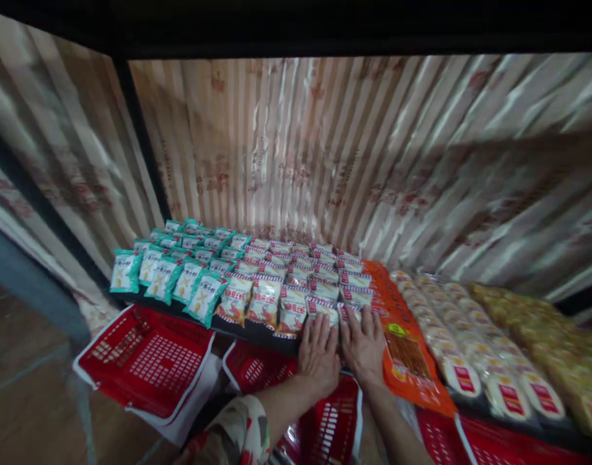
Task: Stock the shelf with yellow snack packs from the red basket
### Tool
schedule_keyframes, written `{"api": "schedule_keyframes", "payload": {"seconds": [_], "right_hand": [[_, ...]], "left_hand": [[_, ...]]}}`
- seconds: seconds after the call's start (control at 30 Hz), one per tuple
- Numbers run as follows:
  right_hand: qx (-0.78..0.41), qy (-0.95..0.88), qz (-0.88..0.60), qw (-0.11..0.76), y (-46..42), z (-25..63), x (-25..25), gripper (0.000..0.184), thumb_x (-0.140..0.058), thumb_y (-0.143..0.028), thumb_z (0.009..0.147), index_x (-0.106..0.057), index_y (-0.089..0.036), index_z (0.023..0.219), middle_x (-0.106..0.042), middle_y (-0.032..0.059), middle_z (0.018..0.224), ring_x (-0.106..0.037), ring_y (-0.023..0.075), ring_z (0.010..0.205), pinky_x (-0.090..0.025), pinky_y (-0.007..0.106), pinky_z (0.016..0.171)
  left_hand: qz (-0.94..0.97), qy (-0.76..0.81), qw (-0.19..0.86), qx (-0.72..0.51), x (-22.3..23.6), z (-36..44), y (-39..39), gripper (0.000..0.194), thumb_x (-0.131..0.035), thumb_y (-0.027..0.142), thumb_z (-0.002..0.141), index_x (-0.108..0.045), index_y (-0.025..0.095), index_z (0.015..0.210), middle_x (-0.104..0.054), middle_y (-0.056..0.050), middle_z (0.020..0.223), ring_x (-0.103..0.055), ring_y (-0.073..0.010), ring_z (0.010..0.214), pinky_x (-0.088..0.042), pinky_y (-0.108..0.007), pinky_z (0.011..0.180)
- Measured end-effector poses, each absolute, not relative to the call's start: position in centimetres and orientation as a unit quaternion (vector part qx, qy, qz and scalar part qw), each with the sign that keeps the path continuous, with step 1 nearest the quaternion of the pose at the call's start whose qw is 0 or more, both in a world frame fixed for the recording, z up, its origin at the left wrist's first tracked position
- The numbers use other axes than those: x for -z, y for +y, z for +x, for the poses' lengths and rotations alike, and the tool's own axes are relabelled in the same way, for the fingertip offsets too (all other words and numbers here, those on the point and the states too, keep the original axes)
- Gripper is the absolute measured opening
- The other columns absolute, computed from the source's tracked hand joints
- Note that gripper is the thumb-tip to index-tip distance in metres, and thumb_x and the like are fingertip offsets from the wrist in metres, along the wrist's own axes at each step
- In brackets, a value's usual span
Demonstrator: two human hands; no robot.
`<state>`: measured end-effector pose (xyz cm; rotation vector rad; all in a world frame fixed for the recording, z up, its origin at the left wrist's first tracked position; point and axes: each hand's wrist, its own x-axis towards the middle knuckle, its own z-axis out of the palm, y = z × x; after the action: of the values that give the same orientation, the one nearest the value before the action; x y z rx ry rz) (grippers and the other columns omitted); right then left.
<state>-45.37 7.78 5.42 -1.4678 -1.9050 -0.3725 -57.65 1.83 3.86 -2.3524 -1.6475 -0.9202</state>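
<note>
My left hand (319,355) lies with its fingers stretched out against the front of a small white and red snack bag (324,310) at the shelf's front edge. Beside it, my right hand (364,345) rests the same way on the neighbouring bag, its fingers covering most of that packet. Both hands touch the packets without wrapping round them. Rows of the same snack bags (263,300) stretch back and to the left. Just right of my right hand, a large orange packet (406,345) with brown sticks showing through its window lies along the shelf.
Teal snack bags (206,297) stand in rows at the left. Round packaged items (463,378) and a yellowish bagged stack (552,349) fill the right. Red baskets (150,361) sit below the shelf edge. A dark frame post (143,142) and striped sheeting (296,148) stand behind.
</note>
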Motion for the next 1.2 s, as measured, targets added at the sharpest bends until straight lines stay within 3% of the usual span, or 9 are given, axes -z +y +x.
{"api": "schedule_keyframes", "payload": {"seconds": [0.2,0.37,0.47,0.57,0.73,0.9,1.2], "right_hand": [[0.199,-0.720,-0.560,0.358,6.7,-47.6,-6.1,0.048,-0.031,-0.041,0.090,-0.053,-0.020,0.127,-0.033,0.0142,0.146,-0.019,0.0344,0.138,-0.027,0.061,0.101],[0.133,-0.769,-0.512,0.358,6.1,-50.1,-6.6,0.048,-0.026,-0.038,0.092,-0.052,-0.016,0.127,-0.047,0.0144,0.136,-0.027,0.0274,0.137,-0.033,0.051,0.104],[0.081,-0.784,-0.504,0.353,5.4,-50.9,-6.7,0.050,-0.026,-0.038,0.093,-0.057,-0.010,0.120,-0.051,0.0168,0.131,-0.036,0.0255,0.131,-0.035,0.047,0.105],[0.023,-0.774,-0.530,0.346,4.3,-51.2,-6.8,0.048,-0.026,-0.038,0.093,-0.057,-0.013,0.120,-0.055,0.0145,0.128,-0.045,0.0232,0.124,-0.038,0.045,0.104],[-0.021,-0.744,-0.567,0.353,2.8,-51.2,-7.5,0.048,-0.027,-0.037,0.093,-0.055,-0.012,0.123,-0.055,0.0139,0.128,-0.045,0.0223,0.124,-0.037,0.043,0.106],[-0.010,-0.692,-0.620,0.369,1.6,-51.0,-7.5,0.049,-0.029,-0.037,0.092,-0.056,-0.010,0.122,-0.053,0.0156,0.130,-0.044,0.0260,0.125,-0.038,0.045,0.104],[0.020,-0.673,-0.639,0.372,1.2,-51.8,-4.2,0.044,-0.031,-0.030,0.090,-0.057,-0.011,0.121,-0.053,0.0173,0.130,-0.047,0.0259,0.123,-0.043,0.045,0.099]], "left_hand": [[-0.778,-0.539,0.073,0.315,-2.9,-58.2,2.4,0.062,-0.037,0.032,0.090,-0.017,0.011,0.145,-0.015,-0.009,0.153,-0.011,-0.0234,0.141,-0.021,-0.041,0.115],[-0.786,-0.548,0.082,0.275,-4.3,-59.2,2.0,0.069,-0.039,0.027,0.088,-0.005,0.011,0.146,-0.018,-0.006,0.152,-0.015,-0.0189,0.141,-0.023,-0.038,0.114],[-0.783,-0.547,0.093,0.281,-4.7,-59.6,1.5,0.067,-0.038,0.028,0.089,-0.007,0.016,0.147,-0.019,-0.006,0.152,-0.018,-0.0201,0.140,-0.025,-0.039,0.112],[-0.779,-0.547,0.099,0.290,-4.0,-59.7,1.2,0.064,-0.038,0.031,0.090,-0.012,0.016,0.146,-0.025,-0.007,0.151,-0.022,-0.0202,0.139,-0.024,-0.039,0.112],[-0.773,-0.543,0.103,0.311,-3.0,-60.2,0.2,0.065,-0.042,0.031,0.088,-0.017,0.013,0.145,-0.030,-0.011,0.148,-0.026,-0.0227,0.138,-0.027,-0.042,0.111],[-0.754,-0.577,0.088,0.300,-3.8,-61.4,-0.8,0.058,-0.041,0.018,0.086,-0.028,0.015,0.142,-0.030,-0.012,0.148,-0.022,-0.0250,0.139,-0.032,-0.043,0.108],[-0.747,-0.578,0.137,0.299,-2.0,-62.2,1.1,0.057,-0.039,0.018,0.089,-0.025,0.017,0.143,-0.040,-0.012,0.143,-0.031,-0.0231,0.135,-0.035,-0.041,0.108]]}}
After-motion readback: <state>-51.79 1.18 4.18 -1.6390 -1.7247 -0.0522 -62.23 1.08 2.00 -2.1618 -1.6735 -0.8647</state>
